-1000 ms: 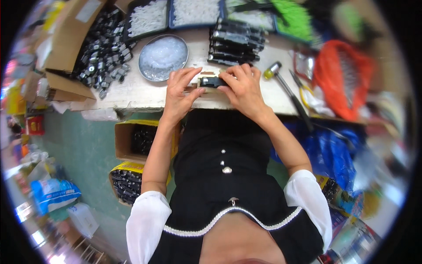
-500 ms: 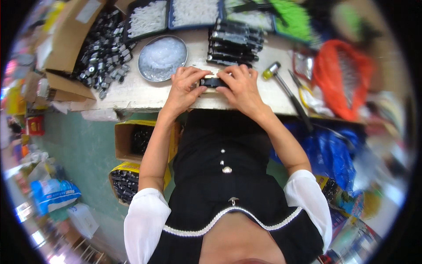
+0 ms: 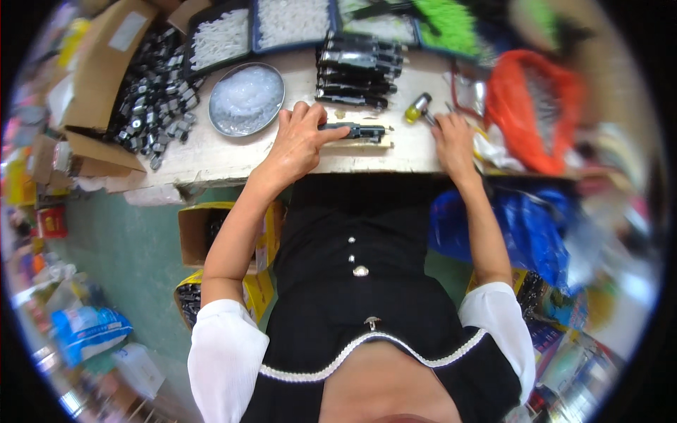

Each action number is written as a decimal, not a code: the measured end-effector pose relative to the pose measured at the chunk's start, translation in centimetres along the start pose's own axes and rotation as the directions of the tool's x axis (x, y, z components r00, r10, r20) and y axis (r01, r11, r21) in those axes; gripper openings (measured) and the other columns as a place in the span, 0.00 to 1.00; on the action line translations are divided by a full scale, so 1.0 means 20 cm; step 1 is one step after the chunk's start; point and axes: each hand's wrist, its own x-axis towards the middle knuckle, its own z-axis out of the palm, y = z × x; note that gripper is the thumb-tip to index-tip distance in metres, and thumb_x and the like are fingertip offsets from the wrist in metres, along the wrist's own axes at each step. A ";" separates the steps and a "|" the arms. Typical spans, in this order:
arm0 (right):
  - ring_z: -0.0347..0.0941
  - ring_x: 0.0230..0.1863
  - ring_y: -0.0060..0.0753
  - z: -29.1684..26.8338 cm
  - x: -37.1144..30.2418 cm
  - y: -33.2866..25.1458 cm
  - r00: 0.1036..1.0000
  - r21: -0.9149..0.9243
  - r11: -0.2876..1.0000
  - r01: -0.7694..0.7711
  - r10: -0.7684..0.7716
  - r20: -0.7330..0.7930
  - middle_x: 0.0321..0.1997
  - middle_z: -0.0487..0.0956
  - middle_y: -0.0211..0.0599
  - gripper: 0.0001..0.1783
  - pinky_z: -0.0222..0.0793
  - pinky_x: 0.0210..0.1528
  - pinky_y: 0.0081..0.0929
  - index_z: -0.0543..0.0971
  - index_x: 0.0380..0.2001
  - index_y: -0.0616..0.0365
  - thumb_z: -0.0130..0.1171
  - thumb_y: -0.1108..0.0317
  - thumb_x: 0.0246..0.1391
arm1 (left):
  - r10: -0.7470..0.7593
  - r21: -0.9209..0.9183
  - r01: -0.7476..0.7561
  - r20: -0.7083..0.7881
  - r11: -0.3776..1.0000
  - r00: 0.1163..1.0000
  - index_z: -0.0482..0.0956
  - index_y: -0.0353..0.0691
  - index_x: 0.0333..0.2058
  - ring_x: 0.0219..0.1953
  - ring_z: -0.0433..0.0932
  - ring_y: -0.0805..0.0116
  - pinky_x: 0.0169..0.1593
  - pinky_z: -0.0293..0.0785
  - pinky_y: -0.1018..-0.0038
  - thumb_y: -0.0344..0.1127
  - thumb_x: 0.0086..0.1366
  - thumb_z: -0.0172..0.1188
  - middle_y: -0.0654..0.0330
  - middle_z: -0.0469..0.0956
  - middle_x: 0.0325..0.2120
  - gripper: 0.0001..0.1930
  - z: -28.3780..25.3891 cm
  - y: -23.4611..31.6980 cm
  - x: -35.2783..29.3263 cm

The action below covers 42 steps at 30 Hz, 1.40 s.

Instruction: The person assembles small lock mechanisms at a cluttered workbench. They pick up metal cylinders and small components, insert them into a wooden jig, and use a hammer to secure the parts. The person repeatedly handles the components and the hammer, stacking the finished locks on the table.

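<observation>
Near the bench's front edge, a slim black plastic-and-metal part lies on a small pale block. My left hand is closed on the part's left end, thumb along it and the other fingertips behind. Further right, my right hand is closed round the handle of a hammer with a metal and yellow head. The palm hides most of that handle. Behind the black part rises a stack of similar black parts.
A round dish of clear, whitish pieces stands left of my left hand, beside a heap of black-and-silver pieces. Trays of white pieces and green pieces line the back. A red bag sits at right.
My right hand has left the black part and moved right onto the hammer. My left hand stays at the part's left end. The view has shifted slightly.
</observation>
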 end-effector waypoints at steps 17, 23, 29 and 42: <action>0.73 0.26 0.50 -0.32 0.08 -0.48 0.979 0.315 0.927 0.204 -0.193 -0.065 0.25 0.75 0.44 0.08 0.67 0.25 0.41 0.70 0.30 0.59 0.50 0.65 0.54 | 0.024 0.140 -0.033 0.063 0.990 0.998 0.81 0.58 0.41 0.37 0.65 0.62 0.38 0.59 0.71 0.18 0.49 0.50 0.59 0.67 0.31 0.25 -0.06 0.04 0.03; 0.73 0.26 0.51 -0.27 0.09 -0.51 0.961 0.157 0.982 0.104 -0.140 0.238 0.23 0.75 0.47 0.08 0.67 0.26 0.42 0.71 0.32 0.58 0.49 0.65 0.54 | 0.043 0.109 -0.052 0.086 0.993 0.995 0.81 0.56 0.41 0.37 0.65 0.61 0.37 0.59 0.71 0.19 0.49 0.49 0.58 0.67 0.32 0.25 -0.06 0.04 0.06; 0.74 0.22 0.49 -0.23 0.09 -0.51 0.950 0.069 0.990 0.124 -0.139 0.281 0.19 0.76 0.47 0.11 0.67 0.22 0.42 0.71 0.27 0.58 0.47 0.62 0.55 | 0.076 0.141 -0.087 0.081 0.986 0.994 0.81 0.56 0.41 0.38 0.65 0.60 0.37 0.58 0.71 0.19 0.48 0.49 0.57 0.68 0.33 0.25 -0.05 0.05 0.03; 0.73 0.20 0.51 -0.35 0.12 -0.52 0.980 0.157 0.972 0.176 -0.188 0.067 0.20 0.76 0.49 0.11 0.67 0.22 0.43 0.69 0.27 0.59 0.46 0.62 0.55 | 0.055 0.043 -0.058 0.058 0.997 0.997 0.82 0.55 0.39 0.34 0.66 0.60 0.39 0.64 0.67 0.22 0.50 0.54 0.58 0.68 0.28 0.20 -0.06 0.03 0.07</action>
